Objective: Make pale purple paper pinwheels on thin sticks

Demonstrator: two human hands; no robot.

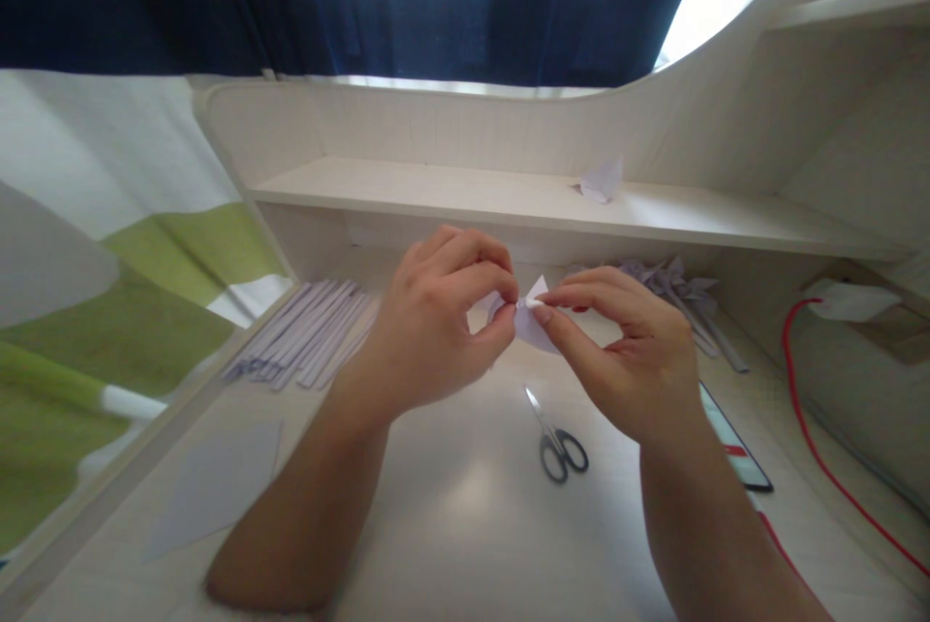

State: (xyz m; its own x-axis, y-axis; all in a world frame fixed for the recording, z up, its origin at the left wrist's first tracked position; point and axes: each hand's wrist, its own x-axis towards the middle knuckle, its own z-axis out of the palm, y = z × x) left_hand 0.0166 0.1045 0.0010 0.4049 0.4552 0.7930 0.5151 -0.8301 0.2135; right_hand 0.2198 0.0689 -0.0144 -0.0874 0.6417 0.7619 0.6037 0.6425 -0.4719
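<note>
A small folded piece of white paper (529, 322) is held above the desk between both hands. My left hand (436, 312) pinches its left side with thumb and forefinger, fingers curled. My right hand (625, 351) pinches its right edge at the fingertips. Both forearms rest on or just over the white desk (465, 506). Below the paper, a small pair of black-handled scissors (556, 438) lies shut on the desk.
A row of rolled paper strips (305, 331) lies at the left. A pile of folded paper pieces (675, 288) sits behind my right hand. A phone (733, 443) and a red cable (806, 428) lie at right. A paper sheet (218, 486) lies front left; another folded piece (602, 181) sits on the shelf.
</note>
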